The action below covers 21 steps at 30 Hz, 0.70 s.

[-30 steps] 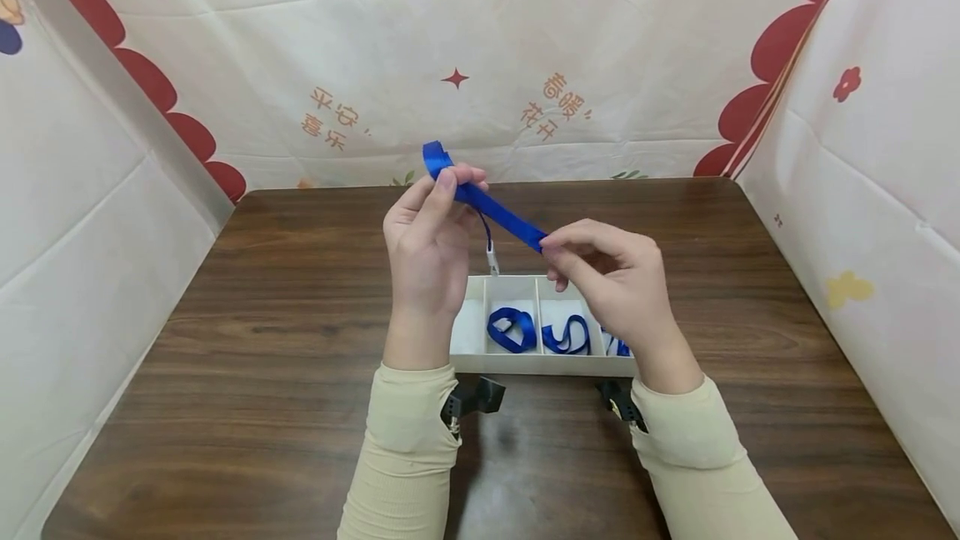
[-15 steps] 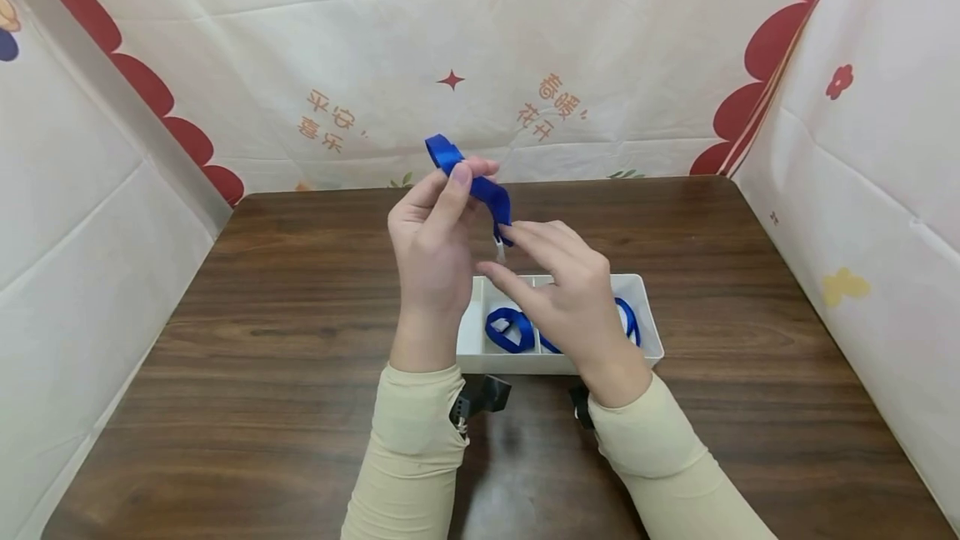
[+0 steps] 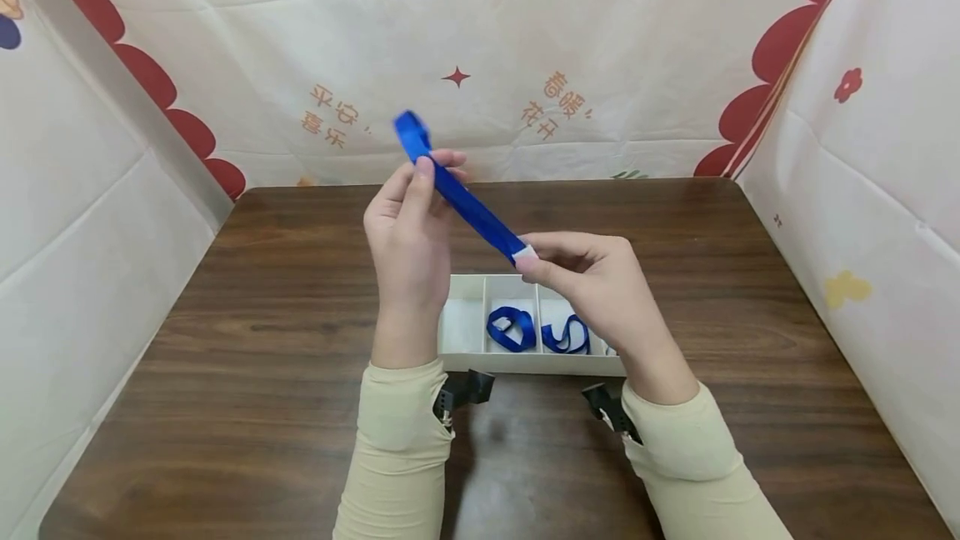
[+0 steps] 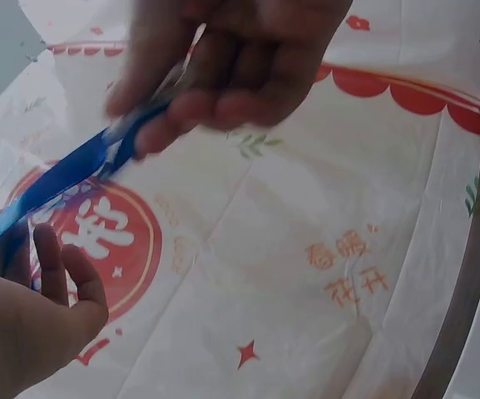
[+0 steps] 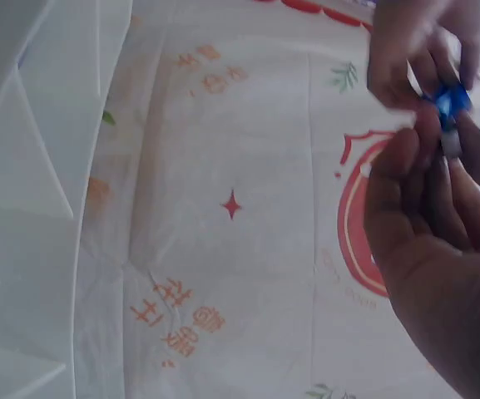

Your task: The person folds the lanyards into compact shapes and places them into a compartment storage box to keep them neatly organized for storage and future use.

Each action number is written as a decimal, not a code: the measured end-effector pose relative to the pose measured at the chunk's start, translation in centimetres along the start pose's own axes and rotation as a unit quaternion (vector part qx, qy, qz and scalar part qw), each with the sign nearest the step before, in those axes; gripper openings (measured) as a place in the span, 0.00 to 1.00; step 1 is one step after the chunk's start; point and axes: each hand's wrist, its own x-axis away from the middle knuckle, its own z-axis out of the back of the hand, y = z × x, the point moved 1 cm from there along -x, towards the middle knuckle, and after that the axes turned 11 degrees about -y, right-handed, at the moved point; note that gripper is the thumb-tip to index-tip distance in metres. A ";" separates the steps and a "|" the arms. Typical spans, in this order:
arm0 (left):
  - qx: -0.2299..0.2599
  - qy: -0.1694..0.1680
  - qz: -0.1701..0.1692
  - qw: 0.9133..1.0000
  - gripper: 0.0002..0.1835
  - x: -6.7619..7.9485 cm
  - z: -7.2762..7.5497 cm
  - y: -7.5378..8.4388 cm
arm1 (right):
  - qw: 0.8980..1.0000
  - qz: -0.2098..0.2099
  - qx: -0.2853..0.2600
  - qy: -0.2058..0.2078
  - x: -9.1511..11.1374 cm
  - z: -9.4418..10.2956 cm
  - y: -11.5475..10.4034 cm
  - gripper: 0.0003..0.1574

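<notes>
A blue ribbon lanyard (image 3: pixel 476 211) stretches straight between both hands above the box. My left hand (image 3: pixel 408 248) pinches it between thumb and fingers near its folded loop, which sticks up past the fingertips. At the lower end my right hand (image 3: pixel 600 282) pinches the lanyard at its white fitting, partly covered by the thumb. In the left wrist view the strap (image 4: pixel 65 174) runs from the left hand (image 4: pixel 32 324) up to the blurred right hand (image 4: pixel 248 75). A small piece of blue strap (image 5: pixel 453 101) shows between the hands in the right wrist view.
Below the hands stands a white divided box (image 3: pixel 532 365) on the brown wooden table (image 3: pixel 247 373). One compartment holds a coiled blue lanyard (image 3: pixel 512 330), the neighbouring one another blue lanyard (image 3: pixel 567 336). My right hand and wrist hide the box's right end. Printed cloth (image 3: pixel 450 32) surrounds the table.
The right hand moved in left, spread its fingers by the hanging white clip, then drew back right pinching the white end. The strap, bent half a second ago, is straight; the left hand shifted left.
</notes>
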 end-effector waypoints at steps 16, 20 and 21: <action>0.028 -0.007 0.003 1.000 0.11 0.0 2.7 1.7 | 0.981 -0.124 0.101 -0.108 0.6 1.6 -0.2 0.14; 0.013 -0.080 0.036 0.996 0.19 0.4 3.2 1.8 | 0.982 -0.128 0.104 -0.095 0.7 1.8 -0.4 0.15; -0.006 -0.098 0.051 0.994 0.25 0.5 3.3 1.8 | 0.982 -0.128 0.103 -0.090 0.8 1.9 -0.5 0.16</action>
